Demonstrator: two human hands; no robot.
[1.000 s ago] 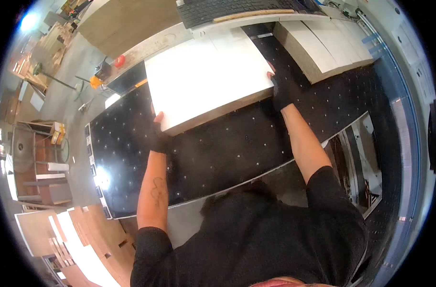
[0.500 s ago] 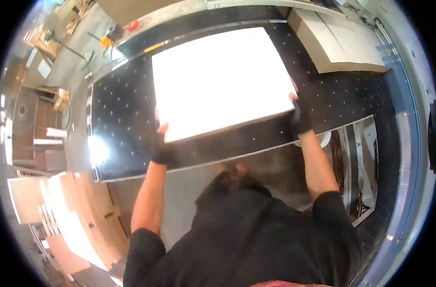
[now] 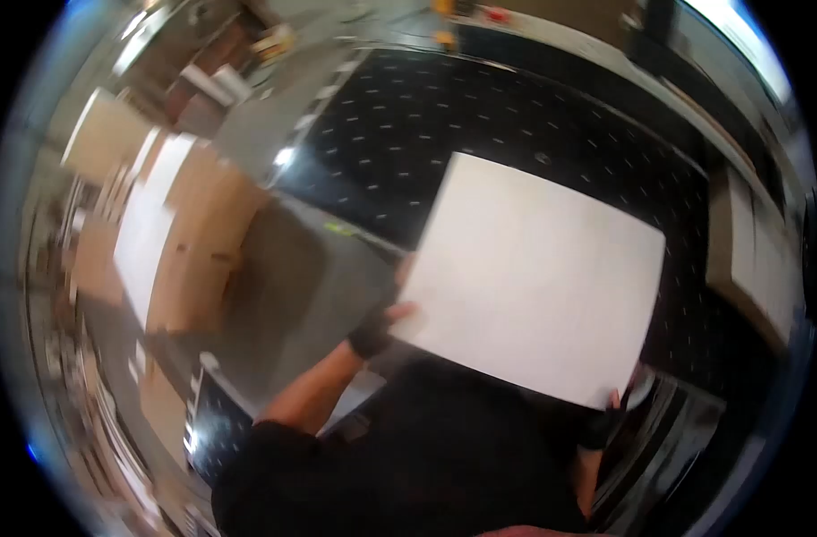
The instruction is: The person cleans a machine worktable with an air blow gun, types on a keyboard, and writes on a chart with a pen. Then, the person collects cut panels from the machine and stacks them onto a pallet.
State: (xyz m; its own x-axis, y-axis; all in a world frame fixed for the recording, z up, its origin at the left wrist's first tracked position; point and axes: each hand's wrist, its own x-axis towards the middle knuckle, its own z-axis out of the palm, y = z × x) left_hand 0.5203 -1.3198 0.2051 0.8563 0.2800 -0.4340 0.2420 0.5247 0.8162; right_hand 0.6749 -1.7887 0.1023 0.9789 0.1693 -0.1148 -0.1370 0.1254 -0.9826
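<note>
A large white panel (image 3: 534, 277) is held up in front of my body, over the near edge of the black dotted table (image 3: 390, 134). My left hand (image 3: 381, 322), in a dark fingerless glove, grips the panel's left edge, with the thumb on its top face. At the lower right corner my right hand (image 3: 608, 421), gloved the same way, closes on the panel's near edge. Most fingers of both hands are hidden under the panel. The picture is smeared by motion.
Stacked white-topped boards (image 3: 757, 242) lie at the table's right end. Brown and white panels (image 3: 189, 224) stand on the left beyond the grey floor (image 3: 287, 295). A red object (image 3: 495, 14) sits on the ledge at the far side.
The view has swung left. The white panel, held by both my hands, has come off the middle of the table towards my body and turned. The stacked boards now appear at the far right.
</note>
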